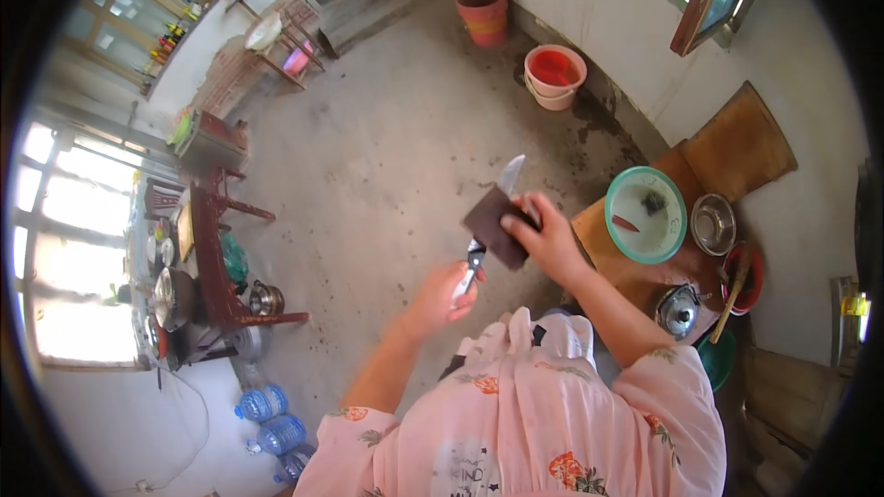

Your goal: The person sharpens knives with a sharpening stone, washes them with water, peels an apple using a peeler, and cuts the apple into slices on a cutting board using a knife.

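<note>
My left hand is closed around the black-and-white handle of a knife, whose blade points up and away from me. In my right hand is a dark brown flat pad, gripped between thumb and fingers. The pad lies across the middle of the blade and hides that part. Both hands are in front of my body, over the floor. To the right, a green-rimmed basin holds water, a dark crumpled lump and a thin reddish-brown piece.
Beside the basin are a metal bowl, a lidded kettle and a wooden stick. Two buckets, one pink and one red, stand along the wall. A red table and water bottles are at left.
</note>
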The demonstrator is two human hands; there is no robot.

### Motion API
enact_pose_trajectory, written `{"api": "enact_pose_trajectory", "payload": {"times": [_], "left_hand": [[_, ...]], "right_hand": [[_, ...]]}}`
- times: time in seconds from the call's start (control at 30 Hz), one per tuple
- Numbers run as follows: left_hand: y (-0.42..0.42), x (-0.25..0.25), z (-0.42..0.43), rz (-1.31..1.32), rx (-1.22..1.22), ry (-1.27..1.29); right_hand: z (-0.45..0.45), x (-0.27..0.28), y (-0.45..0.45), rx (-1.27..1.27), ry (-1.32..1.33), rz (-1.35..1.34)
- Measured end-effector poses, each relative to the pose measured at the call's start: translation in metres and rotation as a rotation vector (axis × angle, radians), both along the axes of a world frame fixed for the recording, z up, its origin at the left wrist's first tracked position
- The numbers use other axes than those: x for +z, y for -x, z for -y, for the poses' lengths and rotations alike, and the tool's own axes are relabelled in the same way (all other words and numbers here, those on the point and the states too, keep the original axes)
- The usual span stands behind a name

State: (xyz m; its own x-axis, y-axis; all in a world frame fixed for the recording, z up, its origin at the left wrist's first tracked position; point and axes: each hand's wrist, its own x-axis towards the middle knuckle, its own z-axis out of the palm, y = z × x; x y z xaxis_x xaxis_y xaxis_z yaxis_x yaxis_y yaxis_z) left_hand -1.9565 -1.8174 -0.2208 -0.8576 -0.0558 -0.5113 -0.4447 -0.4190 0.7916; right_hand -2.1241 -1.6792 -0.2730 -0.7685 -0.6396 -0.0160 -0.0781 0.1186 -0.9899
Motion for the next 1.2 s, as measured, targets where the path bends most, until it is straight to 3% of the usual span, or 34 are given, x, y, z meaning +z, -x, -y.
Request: {"api": "enact_pose_trajectory", "payload": {"times": [0.07, 0.17, 0.3, 0.37, 0.4, 0.47, 0.57, 0.7, 0.87, 0.93, 0.97, 1.07, 1.13, 1.2], "left_hand": [[-0.001, 0.001, -0.001, 0.019, -0.012, -0.004], [-0.003, 0.002, -0.004, 0.001, -0.067, 0.028], [-0.005, -0.006, -0.005, -0.002, -0.001, -0.079], [-0.006, -0.01, -0.004, -0.032, 0.005, -0.092], [-0.005, -0.003, -0.004, -0.032, -0.019, -0.077], [-0.004, 0.003, -0.004, -0.036, -0.05, -0.052], [-0.006, 0.003, -0.004, -0.043, -0.08, -0.003], [-0.009, 0.01, -0.008, -0.013, -0.094, 0.034], [-0.004, -0.003, -0.006, -0.075, -0.01, -0.054], [-0.006, -0.009, -0.007, -0.044, 0.074, -0.128], [-0.007, -0.012, -0.004, -0.036, 0.055, -0.106], [-0.007, -0.013, 0.007, -0.018, 0.006, -0.029], [-0.008, -0.011, 0.004, -0.015, -0.015, 0.03], [-0.004, -0.008, 0.008, 0.034, 0.011, 0.033]], "right_hand": [[0.0, 0.0, 0.01, -0.041, 0.041, 0.053], [-0.003, 0.007, 0.064, -0.246, 0.319, 0.247], [0.005, -0.01, 0.03, -0.233, 0.201, -0.022], [0.006, 0.017, 0.01, -0.188, 0.242, 0.091], [0.003, 0.032, 0.013, -0.171, 0.305, 0.341], [0.003, 0.03, 0.04, -0.326, 0.425, 0.37], [-0.002, 0.036, 0.03, -0.329, 0.271, 0.466], [-0.004, 0.026, 0.044, -0.34, 0.375, 0.38], [0.013, 0.012, 0.018, -0.35, 0.275, 0.091], [0.019, 0.006, -0.002, -0.265, 0.293, 0.179], [0.02, 0.006, -0.008, -0.156, 0.325, 0.242], [0.015, 0.004, 0.025, -0.202, 0.214, 0.047], [0.018, 0.009, 0.031, -0.255, 0.288, 0.109], [0.02, 0.012, 0.001, -0.129, 0.17, -0.017]]}}
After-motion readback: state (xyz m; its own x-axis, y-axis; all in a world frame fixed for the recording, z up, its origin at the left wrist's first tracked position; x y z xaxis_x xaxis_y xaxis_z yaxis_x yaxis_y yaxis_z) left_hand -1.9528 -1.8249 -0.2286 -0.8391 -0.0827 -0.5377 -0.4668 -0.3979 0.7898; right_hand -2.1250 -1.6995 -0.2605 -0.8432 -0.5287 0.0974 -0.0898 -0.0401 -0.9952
